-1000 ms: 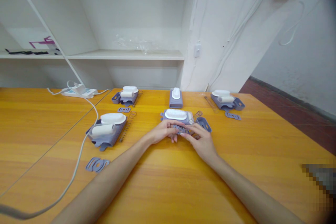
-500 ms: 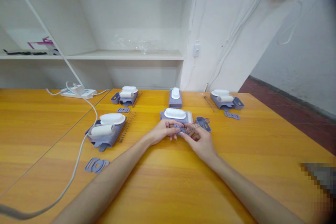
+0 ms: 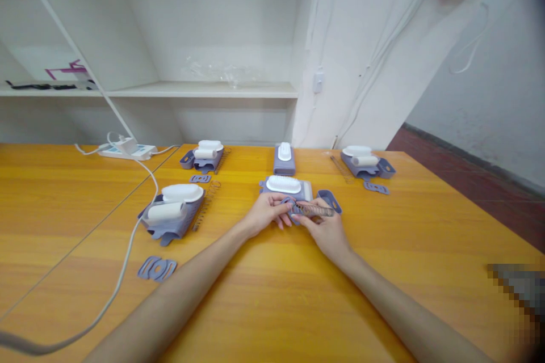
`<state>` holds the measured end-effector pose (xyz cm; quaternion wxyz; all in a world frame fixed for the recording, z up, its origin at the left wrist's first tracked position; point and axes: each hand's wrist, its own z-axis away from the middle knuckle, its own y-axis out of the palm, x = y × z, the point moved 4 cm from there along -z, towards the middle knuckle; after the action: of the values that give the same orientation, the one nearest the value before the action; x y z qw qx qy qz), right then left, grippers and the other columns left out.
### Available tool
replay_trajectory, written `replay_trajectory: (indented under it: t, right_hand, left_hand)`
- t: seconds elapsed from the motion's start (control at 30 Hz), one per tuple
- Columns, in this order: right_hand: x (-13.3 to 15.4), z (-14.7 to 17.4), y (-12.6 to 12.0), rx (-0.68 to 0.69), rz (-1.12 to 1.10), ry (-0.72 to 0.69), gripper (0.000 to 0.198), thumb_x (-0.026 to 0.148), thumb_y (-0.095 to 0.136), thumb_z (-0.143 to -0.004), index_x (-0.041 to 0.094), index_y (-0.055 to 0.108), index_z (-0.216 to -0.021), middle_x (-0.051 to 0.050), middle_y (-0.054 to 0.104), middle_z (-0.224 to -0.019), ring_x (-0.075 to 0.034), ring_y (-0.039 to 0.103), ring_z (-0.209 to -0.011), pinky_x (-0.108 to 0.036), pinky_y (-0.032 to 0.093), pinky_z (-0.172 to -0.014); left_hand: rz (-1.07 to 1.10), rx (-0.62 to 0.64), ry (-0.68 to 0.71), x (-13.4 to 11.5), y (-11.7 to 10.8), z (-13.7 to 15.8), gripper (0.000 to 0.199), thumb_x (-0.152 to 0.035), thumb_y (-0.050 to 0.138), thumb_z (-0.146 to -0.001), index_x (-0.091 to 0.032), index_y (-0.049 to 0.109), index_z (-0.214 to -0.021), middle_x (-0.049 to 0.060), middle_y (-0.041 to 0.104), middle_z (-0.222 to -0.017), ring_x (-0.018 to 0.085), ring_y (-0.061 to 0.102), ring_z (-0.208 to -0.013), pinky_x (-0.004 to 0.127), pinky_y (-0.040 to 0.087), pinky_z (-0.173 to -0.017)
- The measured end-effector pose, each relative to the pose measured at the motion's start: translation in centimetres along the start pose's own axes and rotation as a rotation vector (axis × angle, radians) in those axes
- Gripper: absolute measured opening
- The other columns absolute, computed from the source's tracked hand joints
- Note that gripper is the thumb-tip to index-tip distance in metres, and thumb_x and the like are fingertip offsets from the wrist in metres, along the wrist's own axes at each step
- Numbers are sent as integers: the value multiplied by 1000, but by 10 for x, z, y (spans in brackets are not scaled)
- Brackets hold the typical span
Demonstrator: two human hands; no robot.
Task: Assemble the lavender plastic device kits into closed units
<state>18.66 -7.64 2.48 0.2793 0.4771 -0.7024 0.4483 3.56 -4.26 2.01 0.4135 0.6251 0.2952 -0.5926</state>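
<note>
My left hand [image 3: 269,211] pinches a small grey-purple plastic plate [image 3: 290,204] with cut-outs. Between my hands a metal coil spring [image 3: 315,210] lies sideways, its left end at the plate. The fingers of my right hand [image 3: 326,231] are closed round the spring. Just behind them on the table sits a grey-purple housing [image 3: 268,187] with a white bristle brush [image 3: 284,184] on top. Near my right fingers is an open grey-purple cap [image 3: 328,199]. The exact join between spring and plate is too small to make out.
Similar part sets with white rollers stand at left [image 3: 170,210], back left [image 3: 206,156] and back right [image 3: 361,161]. A loose plate [image 3: 157,268] lies by my left forearm. One housing with a brush [image 3: 284,159] stands behind. A white cable [image 3: 131,238] crosses the left side from a power strip [image 3: 128,149].
The spring, bunched and mostly hidden among my fingers before, now shows stretched out to the right along my right hand. The plate has turned in my left fingers.
</note>
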Motion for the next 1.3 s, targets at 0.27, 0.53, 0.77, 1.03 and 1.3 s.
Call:
replay_trajectory:
  t: [0.27, 0.53, 0.77, 1.03, 1.3]
  right_hand:
    - [-3, -11, 7, 29, 91, 71, 20, 36, 66, -73, 19, 70, -84, -2, 65, -73, -14, 55, -59, -26, 44, -54]
    - [1, -17, 8, 38, 134, 135, 20, 33, 66, -71, 17, 72, -82, -1, 64, -64, -14, 54, -56, -24, 40, -50]
    - [-7, -22, 13, 21, 143, 116, 24, 36, 65, -73, 18, 72, -87, -4, 67, -74, -15, 56, -60, -27, 43, -55]
    - [-13, -21, 10, 52, -29, 123, 28, 39, 66, -72, 18, 72, -89, -9, 68, -95, -19, 62, -74, -30, 51, -58]
    - [-12, -20, 10, 43, -30, 158, 31, 44, 66, -71, 18, 74, -85, -7, 66, -87, -18, 59, -68, -29, 49, -54]
  left_hand:
    - [67, -68, 18, 5, -3, -3, 58, -42, 72, -67, -11, 51, -112, 6, 67, -67, 16, 65, -55, 26, 54, -49]
    - [71, -95, 40, 7, -5, -6, 55, -40, 71, -68, -12, 50, -110, 5, 67, -65, 15, 64, -53, 25, 54, -49]
    - [86, -206, 61, 5, -5, -5, 51, -39, 71, -68, -12, 50, -106, 1, 63, -60, 14, 63, -52, 26, 54, -49]
    - [56, -184, 46, 3, -3, -4, 52, -40, 72, -67, -11, 51, -105, 1, 63, -58, 15, 63, -50, 25, 53, -47]
    - [90, -134, 44, 2, -4, -3, 59, -39, 71, -69, -9, 50, -115, 5, 65, -65, 15, 64, -55, 27, 54, -51]
